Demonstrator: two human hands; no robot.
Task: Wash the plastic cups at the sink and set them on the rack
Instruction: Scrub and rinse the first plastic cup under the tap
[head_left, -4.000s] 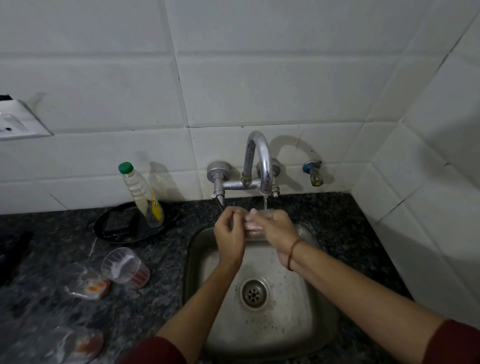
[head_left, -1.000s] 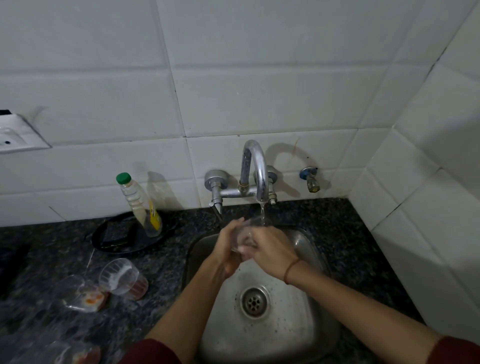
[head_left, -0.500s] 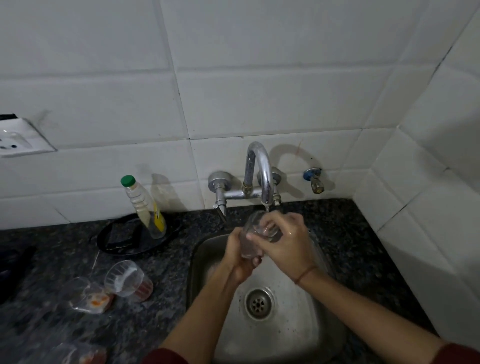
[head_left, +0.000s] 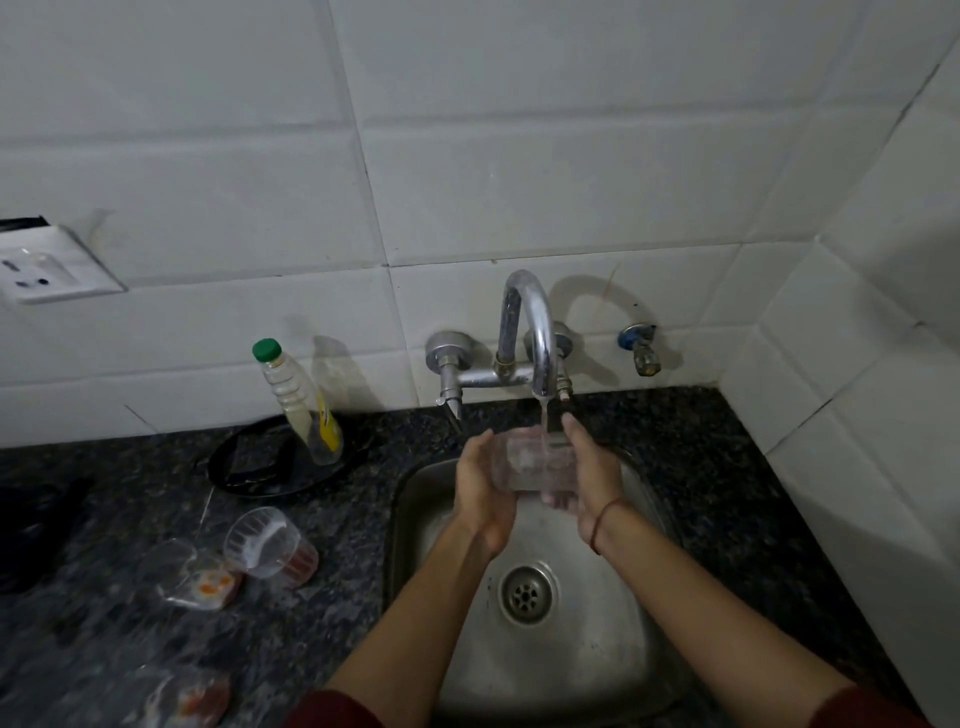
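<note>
Water from the tap falls on the clear plastic cup, clasped above the sink between left hand and right hand, each cupped round one side, and it wants turning slowly under the stream so every wall gets rinsed.

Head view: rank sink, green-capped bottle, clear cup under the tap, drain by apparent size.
1. sink
2. green-capped bottle
3. clear cup and drain: these look about alike. The cup is see-through and partly covered, so I won't rank them.
</note>
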